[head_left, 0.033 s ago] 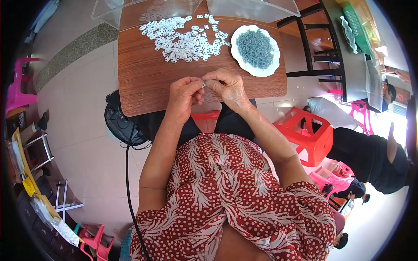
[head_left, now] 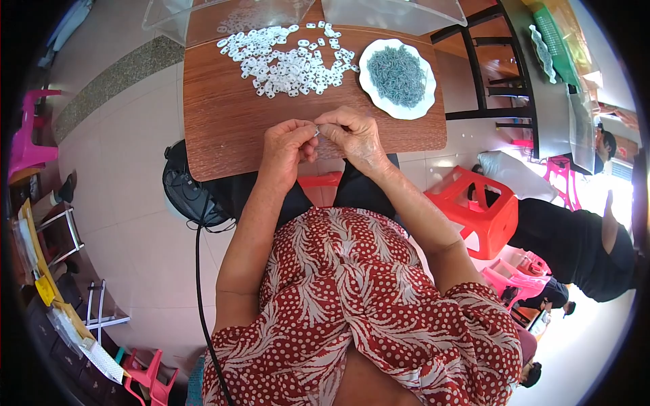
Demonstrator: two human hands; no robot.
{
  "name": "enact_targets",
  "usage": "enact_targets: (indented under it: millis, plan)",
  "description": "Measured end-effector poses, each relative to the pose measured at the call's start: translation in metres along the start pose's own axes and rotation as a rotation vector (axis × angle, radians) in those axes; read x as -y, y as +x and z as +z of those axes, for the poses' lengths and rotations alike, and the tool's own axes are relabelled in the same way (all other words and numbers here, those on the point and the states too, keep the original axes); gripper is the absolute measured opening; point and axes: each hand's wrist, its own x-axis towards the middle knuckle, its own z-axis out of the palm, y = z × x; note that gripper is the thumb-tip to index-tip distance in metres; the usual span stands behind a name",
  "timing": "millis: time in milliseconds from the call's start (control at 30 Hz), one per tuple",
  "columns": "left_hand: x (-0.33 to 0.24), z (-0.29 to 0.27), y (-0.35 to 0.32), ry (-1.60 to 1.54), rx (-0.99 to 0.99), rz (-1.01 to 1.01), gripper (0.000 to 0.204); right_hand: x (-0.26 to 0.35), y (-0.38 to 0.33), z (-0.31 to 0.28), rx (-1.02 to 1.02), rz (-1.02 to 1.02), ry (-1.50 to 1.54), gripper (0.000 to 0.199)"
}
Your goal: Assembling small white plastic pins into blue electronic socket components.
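The left hand (head_left: 284, 142) is closed in a pinch, thumb and forefinger on a small pale piece (head_left: 316, 132), its other fingers curled beneath. The right hand (head_left: 355, 139) meets it from the other side, its thumb and forefinger bent in close to the same piece; whether they grip it, or something smaller, is hidden. Pinching by the tips suits so tiny a thing, and bringing both hands together in front of the body probably steadies it and keeps it easy to see.

Under and around the hands is the bare near part of the brown table (head_left: 230, 128), a gap that seems to leave the fingers room. Straight beyond the hands lies a loose heap of white pieces (head_left: 291, 74), many with dark spots that may be holes; spread out, they can likely be picked singly. Just beyond the right hand, on its outer side, a scalloped white plate (head_left: 424, 108) holds thin grey-blue pieces (head_left: 398, 76), its rim presumably stopping them from scattering and mixing with the white ones. Farthest out past the hands, clear plastic bins (head_left: 399, 13) stand along the far side
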Motion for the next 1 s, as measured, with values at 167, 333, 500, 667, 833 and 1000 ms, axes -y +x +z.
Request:
enact_targets:
  millis: [167, 333, 500, 667, 833, 1000]
  plan:
    - [0.004, 0.000, 0.001, -0.013, -0.004, 0.009, 0.008, -0.002, -0.001, 0.005, -0.082, -0.044, -0.086, 0.009]
    - [0.006, 0.003, 0.001, -0.025, -0.010, 0.021, 0.010, -0.004, 0.003, 0.007, -0.113, -0.178, -0.216, 0.008]
    - [0.006, 0.002, 0.003, -0.052, -0.020, 0.024, 0.012, -0.003, 0.006, 0.009, -0.117, -0.263, -0.328, 0.008]
    - [-0.002, -0.001, 0.005, -0.025, 0.009, 0.033, 0.011, 0.002, 0.005, 0.006, -0.069, 0.160, 0.078, 0.009]
    - [0.001, -0.001, 0.005, 0.038, 0.015, 0.008, 0.010, -0.006, 0.009, 0.000, -0.014, 0.002, -0.020, 0.010]
    - [0.004, 0.001, 0.006, 0.069, -0.016, 0.022, 0.009, -0.007, 0.010, 0.001, -0.024, -0.121, -0.110, 0.012]
